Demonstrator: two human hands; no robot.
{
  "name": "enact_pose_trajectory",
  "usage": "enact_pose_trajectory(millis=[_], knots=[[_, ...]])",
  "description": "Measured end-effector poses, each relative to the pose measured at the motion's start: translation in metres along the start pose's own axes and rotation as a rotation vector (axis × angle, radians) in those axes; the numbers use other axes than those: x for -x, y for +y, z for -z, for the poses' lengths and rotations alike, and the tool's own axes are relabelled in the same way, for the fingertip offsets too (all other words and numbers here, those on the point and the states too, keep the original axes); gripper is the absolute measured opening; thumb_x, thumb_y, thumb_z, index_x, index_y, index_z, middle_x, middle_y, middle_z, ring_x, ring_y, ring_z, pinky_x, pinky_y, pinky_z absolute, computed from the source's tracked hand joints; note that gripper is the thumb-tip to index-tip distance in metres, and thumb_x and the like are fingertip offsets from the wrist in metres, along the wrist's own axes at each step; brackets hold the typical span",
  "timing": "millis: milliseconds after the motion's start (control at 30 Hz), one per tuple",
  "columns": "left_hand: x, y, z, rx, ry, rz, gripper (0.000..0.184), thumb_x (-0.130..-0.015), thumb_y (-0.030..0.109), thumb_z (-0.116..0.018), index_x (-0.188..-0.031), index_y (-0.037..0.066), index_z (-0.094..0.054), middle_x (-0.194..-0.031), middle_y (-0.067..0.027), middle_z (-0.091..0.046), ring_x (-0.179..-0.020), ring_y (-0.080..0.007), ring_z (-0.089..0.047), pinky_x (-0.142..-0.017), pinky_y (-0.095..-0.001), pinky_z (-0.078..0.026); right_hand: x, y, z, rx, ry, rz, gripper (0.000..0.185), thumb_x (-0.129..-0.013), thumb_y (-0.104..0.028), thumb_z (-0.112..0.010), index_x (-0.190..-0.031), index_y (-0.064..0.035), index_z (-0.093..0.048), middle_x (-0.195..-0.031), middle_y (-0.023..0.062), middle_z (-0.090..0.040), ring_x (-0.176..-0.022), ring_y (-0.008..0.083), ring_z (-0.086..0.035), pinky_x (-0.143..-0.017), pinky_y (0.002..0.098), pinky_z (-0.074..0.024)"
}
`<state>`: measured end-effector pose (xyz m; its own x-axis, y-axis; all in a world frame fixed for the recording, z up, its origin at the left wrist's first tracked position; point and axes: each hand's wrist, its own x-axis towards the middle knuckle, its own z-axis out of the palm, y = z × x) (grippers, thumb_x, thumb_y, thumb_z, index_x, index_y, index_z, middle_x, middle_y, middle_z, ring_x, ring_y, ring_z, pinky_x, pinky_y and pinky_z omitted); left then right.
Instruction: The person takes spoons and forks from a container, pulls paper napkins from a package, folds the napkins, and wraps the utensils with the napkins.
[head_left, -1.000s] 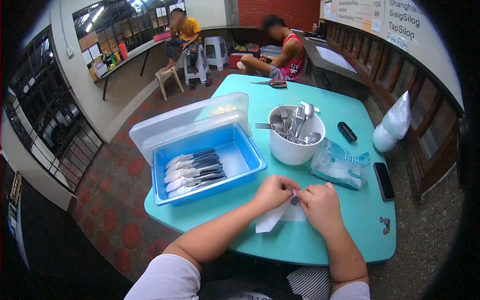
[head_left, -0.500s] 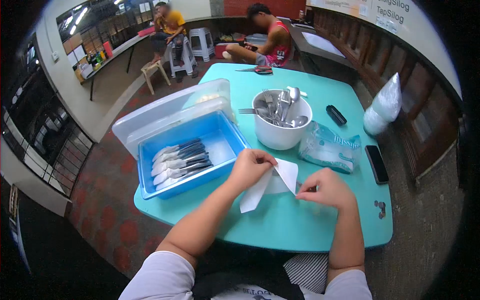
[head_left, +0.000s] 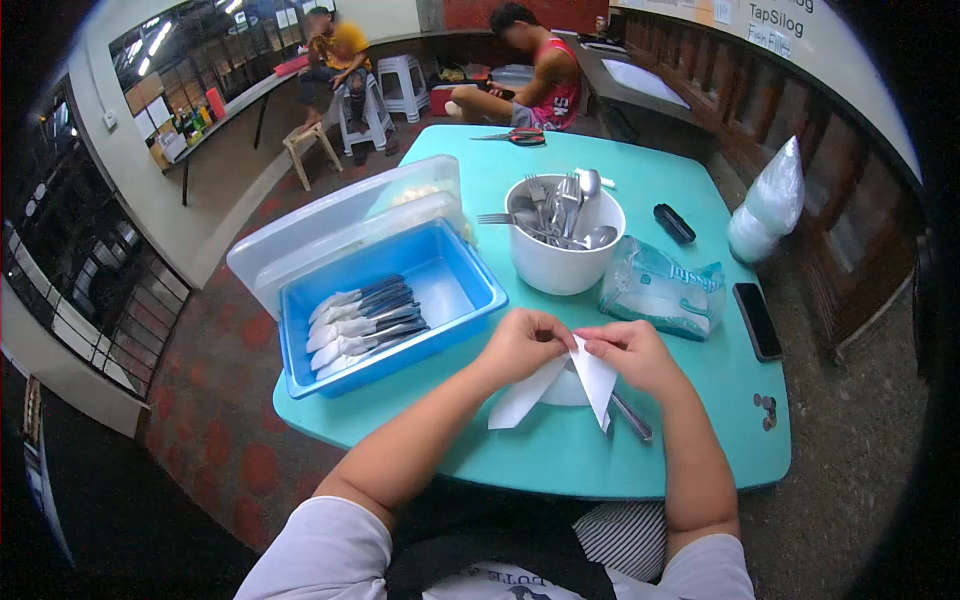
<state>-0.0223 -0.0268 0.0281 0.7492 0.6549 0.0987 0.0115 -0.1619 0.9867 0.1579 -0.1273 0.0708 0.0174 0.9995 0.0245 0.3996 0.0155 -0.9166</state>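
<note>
A white paper napkin (head_left: pixel 597 382) is folded to a point at the top, with two flaps hanging down. My left hand (head_left: pixel 525 345) pinches it near the peak. From the other side my right hand (head_left: pixel 640 355) grips it close to the same peak, fingertips almost meeting the left ones. The dark handle of a utensil (head_left: pixel 633 417) sticks out below on the table; its other end is hidden by the paper. Left of my hands, a blue tub (head_left: pixel 455 270) holds several napkin-wrapped utensils (head_left: pixel 365 318). Behind stands a white bucket (head_left: pixel 560 268) of forks and spoons (head_left: pixel 565 208).
A tissue pack (head_left: pixel 662 290), a phone (head_left: pixel 757 321), a black case (head_left: pixel 674 224), coins (head_left: pixel 767 411) and scissors (head_left: pixel 512 138) lie on the turquoise table (head_left: pixel 450 450). A clear lid (head_left: pixel 340 225) leans behind the tub. Two people sit beyond the table.
My right hand has moved up and left from the napkin's lower right corner to its top, beside my left hand. The utensil handle now shows below it.
</note>
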Motion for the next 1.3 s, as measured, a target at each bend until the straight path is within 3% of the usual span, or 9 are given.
enact_pose_trajectory(millis=[167, 267, 367, 467, 567, 900, 1000, 1200, 1300], knots=[[0.002, 0.004, -0.004, -0.029, -0.022, -0.02, 0.005, -0.079, -0.001, -0.065, -0.08, -0.001, -0.07, -0.077, -0.0066, -0.068, -0.071, -0.011, -0.062, -0.066, -0.0259, -0.05, -0.006, 0.02, 0.007, -0.009, -0.056, -0.069, 0.027, -0.078, -0.014, -0.071, -0.101, -0.0001, -0.07, -0.088, 0.0114, -0.07, -0.08, 0.0117, -0.063, -0.073, 0.0274, -0.05], [0.005, 0.007, -0.004, -0.049, -0.04, -0.032, 0.006, -0.078, -0.002, -0.065, -0.08, -0.001, -0.07, -0.076, -0.007, -0.068, -0.072, -0.0118, -0.062, -0.068, -0.0274, -0.051, -0.002, 0.006, 0.002, 0.089, 0.024, -0.009, 0.028, -0.077, -0.017, -0.073, -0.099, 0.0001, -0.07, -0.083, 0.0105, -0.069, -0.078, 0.0128, -0.064, -0.073, 0.0277, -0.0502], [0.001, -0.001, -0.005, -0.067, -0.081, 0.007, 0.006, -0.078, -0.002, -0.065, -0.082, 0.0, -0.07, -0.079, -0.0058, -0.068, -0.075, -0.0108, -0.062, -0.07, -0.0266, -0.051, -0.003, 0.021, 0.005, 0.2, -0.006, 0.118, 0.03, -0.079, -0.024, -0.071, -0.096, 0.0008, -0.069, -0.074, 0.0091, -0.066, -0.069, 0.0118, -0.06, -0.065, 0.0278, -0.0476], [0.003, 0.004, -0.006, -0.073, -0.092, 0.021, 0.006, -0.079, -0.003, -0.066, -0.083, 0.0, -0.07, -0.081, -0.0053, -0.068, -0.076, -0.0103, -0.062, -0.071, -0.0259, -0.05, 0.0, 0.013, 0.014, 0.282, -0.211, -0.116, 0.034, -0.083, -0.031, -0.067, -0.095, 0.001, -0.067, -0.067, 0.0081, -0.061, -0.062, 0.011, -0.052, -0.057, 0.029, -0.0416], [-0.001, -0.003, -0.008, 0.019, -0.081, 0.017, 0.007, -0.077, -0.003, -0.066, -0.082, 0.0, -0.07, -0.079, -0.0056, -0.068, -0.074, -0.0104, -0.062, -0.069, -0.0252, -0.05, -0.001, 0.019, 0.013, 0.258, -0.227, -0.015, 0.033, -0.087, -0.031, -0.062, -0.093, 0.0009, -0.067, -0.064, 0.0072, -0.057, -0.059, 0.0102, -0.046, -0.053, 0.0301, -0.0364], [-0.003, -0.013, -0.008, 0.247, -0.208, 0.035, 0.011, -0.077, -0.004, -0.065, -0.086, 0.0, -0.069, -0.081, -0.0043, -0.067, -0.073, -0.0091, -0.06, -0.066, -0.0237, -0.049, -0.001, 0.021, 0.022, 0.08, -0.373, -0.072, 0.028, -0.089, -0.025, -0.06, -0.085, 0.0019, -0.066, -0.067, -0.0014, -0.059, -0.062, 0.0057, -0.048, -0.055, 0.0259, -0.0401], [-0.003, -0.01, -0.006, 0.253, -0.281, 0.004, 0.011, -0.079, -0.004, -0.065, -0.089, 0.0, -0.068, -0.086, -0.004, -0.067, -0.081, -0.0103, -0.061, -0.073, -0.0246, -0.049, -0.002, 0.024, 0.025, 0.029, -0.418, -0.079, 0.026, -0.088, -0.024, -0.061, -0.084, 0.0012, -0.067, -0.069, -0.0031, -0.059, -0.063, 0.0049, -0.048, -0.054, 0.0247, -0.0396], [-0.001, -0.001, 0.006, 0.196, -0.495, 0.071, 0.011, -0.087, 0.012, -0.062, -0.089, 0.002, -0.066, -0.087, -0.0037, -0.066, -0.08, -0.0102, -0.06, -0.071, -0.025, -0.049, -0.001, 0.016, 0.028, 0.044, -0.504, -0.166, 0.025, -0.088, -0.023, -0.061, -0.082, 0.001, -0.067, -0.07, -0.003, -0.06, -0.064, 0.0046, -0.049, -0.056, 0.0243, -0.0405], [0.005, 0.01, -0.001, 0.336, -0.311, 0.124, 0.023, -0.091, 0.024, -0.059, -0.088, 0.002, -0.065, -0.08, -0.0044, -0.065, -0.075, -0.0113, -0.06, -0.066, -0.0261, -0.049, 0.002, 0.021, 0.024, 0.028, -0.558, -0.194, 0.024, -0.087, -0.022, -0.062, -0.082, 0.0009, -0.067, -0.071, -0.0028, -0.061, -0.064, 0.0049, -0.05, -0.057, 0.0247, -0.0415]])
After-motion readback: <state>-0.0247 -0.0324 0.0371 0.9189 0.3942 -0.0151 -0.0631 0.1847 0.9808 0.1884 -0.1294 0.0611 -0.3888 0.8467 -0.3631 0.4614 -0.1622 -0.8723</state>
